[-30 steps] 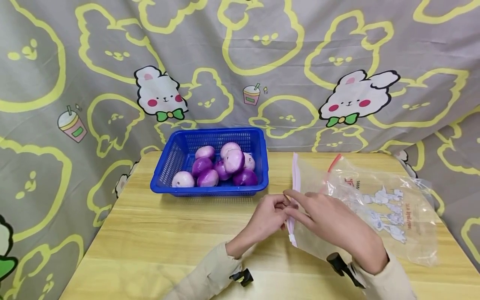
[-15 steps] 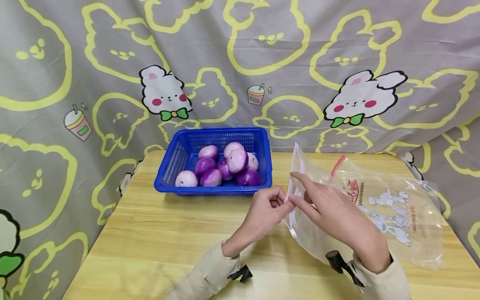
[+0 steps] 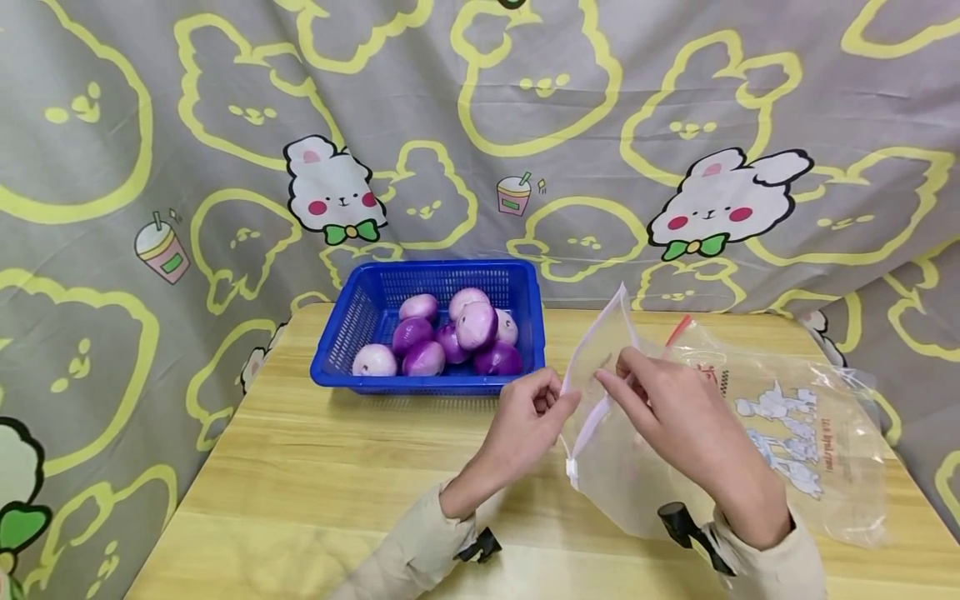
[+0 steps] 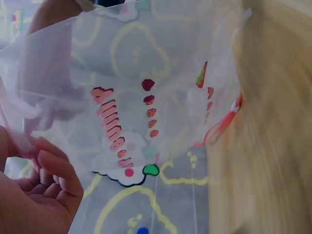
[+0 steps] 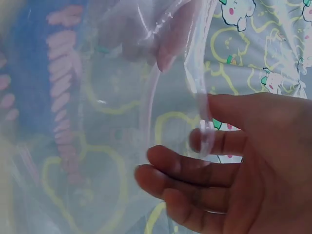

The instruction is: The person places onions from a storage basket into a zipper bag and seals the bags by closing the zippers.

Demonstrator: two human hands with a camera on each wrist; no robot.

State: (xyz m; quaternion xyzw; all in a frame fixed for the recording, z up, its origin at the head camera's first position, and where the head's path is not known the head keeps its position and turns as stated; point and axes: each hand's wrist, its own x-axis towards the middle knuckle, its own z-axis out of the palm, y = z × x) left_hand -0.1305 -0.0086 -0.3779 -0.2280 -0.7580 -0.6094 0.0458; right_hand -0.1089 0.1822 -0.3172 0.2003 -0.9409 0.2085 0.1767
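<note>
The left hand (image 3: 525, 425) pinches one lip of the clear printed plastic zip bag (image 3: 750, 433); the right hand (image 3: 675, 425) pinches the opposite lip, so the mouth gapes between them; the bag's far end lies on the pale wooden table (image 3: 315, 467); both wrist views blur through film; beyond the left hand sits a blue plastic basket (image 3: 360, 317) of purple onions (image 3: 450, 337), partly hidden by its wall.

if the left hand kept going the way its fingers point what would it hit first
Probably the zip bag's open edge, which the left hand already pinches; beyond that, the right hand. Depth is uncertain.
</note>
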